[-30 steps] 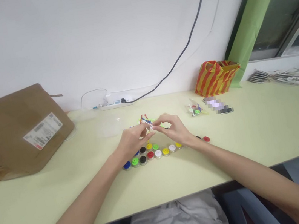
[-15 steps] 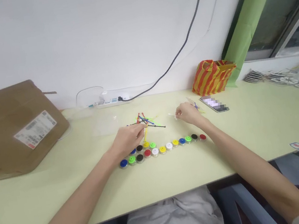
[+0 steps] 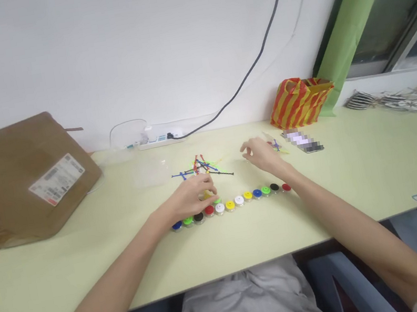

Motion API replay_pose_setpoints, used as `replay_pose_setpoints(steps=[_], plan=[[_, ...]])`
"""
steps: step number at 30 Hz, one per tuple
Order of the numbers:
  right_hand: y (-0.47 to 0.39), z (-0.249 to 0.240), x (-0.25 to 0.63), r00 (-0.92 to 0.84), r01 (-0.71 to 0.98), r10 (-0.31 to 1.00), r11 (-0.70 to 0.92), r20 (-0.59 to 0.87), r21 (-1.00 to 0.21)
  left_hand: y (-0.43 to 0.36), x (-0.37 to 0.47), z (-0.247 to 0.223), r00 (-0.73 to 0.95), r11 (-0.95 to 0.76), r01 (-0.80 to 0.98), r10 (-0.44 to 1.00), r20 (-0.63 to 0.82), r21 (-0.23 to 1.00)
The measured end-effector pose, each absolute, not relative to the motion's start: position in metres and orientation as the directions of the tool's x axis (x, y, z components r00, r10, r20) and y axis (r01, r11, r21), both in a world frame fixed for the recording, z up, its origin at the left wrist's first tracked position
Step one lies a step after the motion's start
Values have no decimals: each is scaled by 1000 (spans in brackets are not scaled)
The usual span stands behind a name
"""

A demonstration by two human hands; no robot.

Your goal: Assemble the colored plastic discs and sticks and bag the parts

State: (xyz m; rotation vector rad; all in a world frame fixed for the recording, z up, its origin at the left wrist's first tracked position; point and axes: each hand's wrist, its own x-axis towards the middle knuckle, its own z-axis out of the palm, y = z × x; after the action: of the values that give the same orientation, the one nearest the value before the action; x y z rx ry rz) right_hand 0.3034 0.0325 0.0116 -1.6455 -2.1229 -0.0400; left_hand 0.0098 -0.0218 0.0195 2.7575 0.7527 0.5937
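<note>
My left hand (image 3: 194,194) hovers over the back-left jars with thumb and fingers apart, partly hiding a yellow lid and a green lid (image 3: 217,200). A row of small clear jars with coloured lids runs rightward from it, including a red lid (image 3: 209,209), a white lid (image 3: 220,208) and a yellow lid (image 3: 230,204). Behind this hand lies a pile of thin coloured plastic sticks (image 3: 202,165) with knobbed ends. My right hand (image 3: 262,155) is just above the table, right of the pile, its fingers curved and apart. A few more sticks (image 3: 277,145) show behind it.
A cardboard box (image 3: 24,181) stands at the left. A power strip (image 3: 160,138) with a black cable lies along the wall. At the back right are a red-and-yellow striped bag (image 3: 300,102) and a phone (image 3: 304,141). The table's front edge runs before my lap.
My left hand has moved toward me from the sticks to the jars and its fingers have opened. The white stick at my right fingertips no longer shows clearly; those fingers have spread.
</note>
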Motion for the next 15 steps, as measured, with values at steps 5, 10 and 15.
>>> replay_pose_setpoints(steps=[5, 10, 15], plan=[[19, 12, 278, -287, 890, 887, 386, 361, -242, -18, 8, 17, 790, -834, 440, 536, 298, 332], [13, 4, 260, -406, 861, 854, 477, 326, -176, -17, 9, 16, 786, -832, 466, 546, 290, 301], [16, -3, 252, -504, 837, 826, 539, 254, -92, -16, 11, 18, 732, -820, 470, 569, 375, 328]])
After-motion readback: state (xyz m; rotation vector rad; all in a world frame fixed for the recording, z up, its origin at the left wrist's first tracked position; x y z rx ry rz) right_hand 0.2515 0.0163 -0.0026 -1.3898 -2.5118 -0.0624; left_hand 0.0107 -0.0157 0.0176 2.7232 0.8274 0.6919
